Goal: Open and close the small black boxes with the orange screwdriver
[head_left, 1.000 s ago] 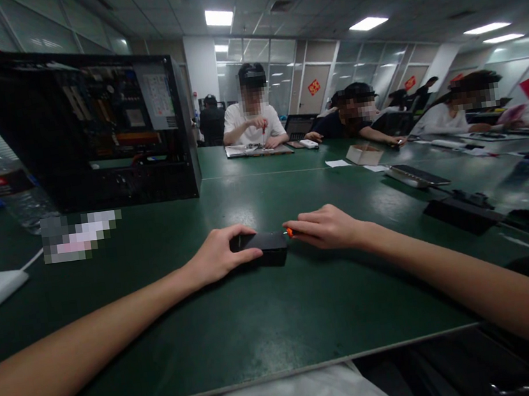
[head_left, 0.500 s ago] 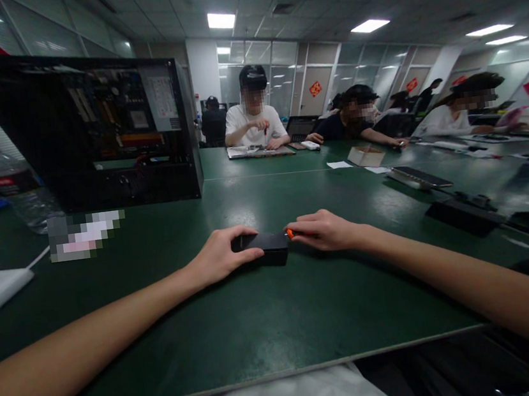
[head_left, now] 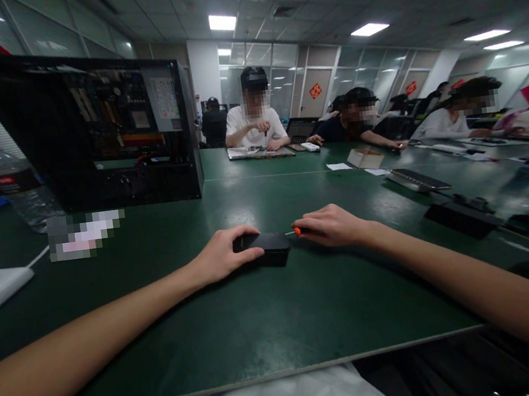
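Observation:
A black rectangular box (head_left: pixel 274 243) lies on the green table (head_left: pixel 280 324) in front of me. My left hand (head_left: pixel 225 253) grips its left end, thumb on the near side and fingers on the far side. To the right of the box, my right hand (head_left: pixel 328 225) is closed around a screwdriver (head_left: pixel 297 232) with an orange handle. Its thin shaft points left at the right end of the box; whether the tip touches the box I cannot tell. Most of the handle is hidden by my fingers.
An open black computer case (head_left: pixel 140 129) stands at the back left, with a plastic bottle (head_left: pixel 14 183) beside it. Right of centre are a small cardboard box (head_left: pixel 366 158) and black devices (head_left: pixel 464 217). Several people sit across the table, one person (head_left: pixel 255 122) facing me.
My right hand has shifted slightly right, away from the box, and more of the screwdriver's shaft shows. My left hand and the box have hardly moved.

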`<state>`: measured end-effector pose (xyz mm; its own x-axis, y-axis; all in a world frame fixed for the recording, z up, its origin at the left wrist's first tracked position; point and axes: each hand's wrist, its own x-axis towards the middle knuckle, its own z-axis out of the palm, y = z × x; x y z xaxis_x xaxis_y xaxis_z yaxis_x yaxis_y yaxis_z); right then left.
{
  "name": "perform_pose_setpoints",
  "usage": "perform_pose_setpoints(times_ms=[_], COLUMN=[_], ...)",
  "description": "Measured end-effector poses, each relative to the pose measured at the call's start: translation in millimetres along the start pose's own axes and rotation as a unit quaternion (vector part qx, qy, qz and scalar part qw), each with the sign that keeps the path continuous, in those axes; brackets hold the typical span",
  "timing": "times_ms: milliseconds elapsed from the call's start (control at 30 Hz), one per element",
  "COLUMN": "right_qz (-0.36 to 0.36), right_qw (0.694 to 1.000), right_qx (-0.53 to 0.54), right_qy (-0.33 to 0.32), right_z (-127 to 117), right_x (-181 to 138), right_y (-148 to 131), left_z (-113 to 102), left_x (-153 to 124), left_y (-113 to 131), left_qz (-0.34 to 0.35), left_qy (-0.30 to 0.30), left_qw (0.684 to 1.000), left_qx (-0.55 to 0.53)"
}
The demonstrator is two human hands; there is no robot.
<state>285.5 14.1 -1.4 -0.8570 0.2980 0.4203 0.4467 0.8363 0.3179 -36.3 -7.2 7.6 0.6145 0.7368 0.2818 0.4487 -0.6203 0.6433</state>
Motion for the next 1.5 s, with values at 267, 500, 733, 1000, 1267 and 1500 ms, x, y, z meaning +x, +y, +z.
perform_pose_setpoints(times_ms=[267,500,733,1000,1267,1500], right_qz=[-0.025,0.006,-0.025,-0.042,-0.030,-0.038], right_qw=[0.999,0.997,0.996,0.995,0.996,0.996], right_qx=[-0.022,-0.082,-0.083,-0.079,-0.064,-0.053], right_qy=[-0.010,-0.011,0.023,0.051,0.054,0.062], right_z=[0.9,-1.0,-0.6,-3.7,-0.8,-0.6], right_x=[-1.8,-15.3,5.8,0.7,-0.6,-1.1], right_y=[7.2,28.0,2.3,4.0,7.1,8.9], left_z=[0.2,-0.1,1.3,1.4,2.2,1.6], left_x=[-0.1,0.0,-0.1,-1.3,-2.1,-2.9], left_y=[2.0,1.0,-0.2,3.4,2.6,3.7], left_qz=[0.002,0.007,0.005,-0.003,-0.015,-0.021], left_qy=[-0.008,-0.016,-0.007,-0.003,0.000,0.004], left_qw=[1.000,1.000,1.000,1.000,0.999,0.999], left_qx=[-0.004,-0.003,0.001,-0.018,-0.030,-0.026])
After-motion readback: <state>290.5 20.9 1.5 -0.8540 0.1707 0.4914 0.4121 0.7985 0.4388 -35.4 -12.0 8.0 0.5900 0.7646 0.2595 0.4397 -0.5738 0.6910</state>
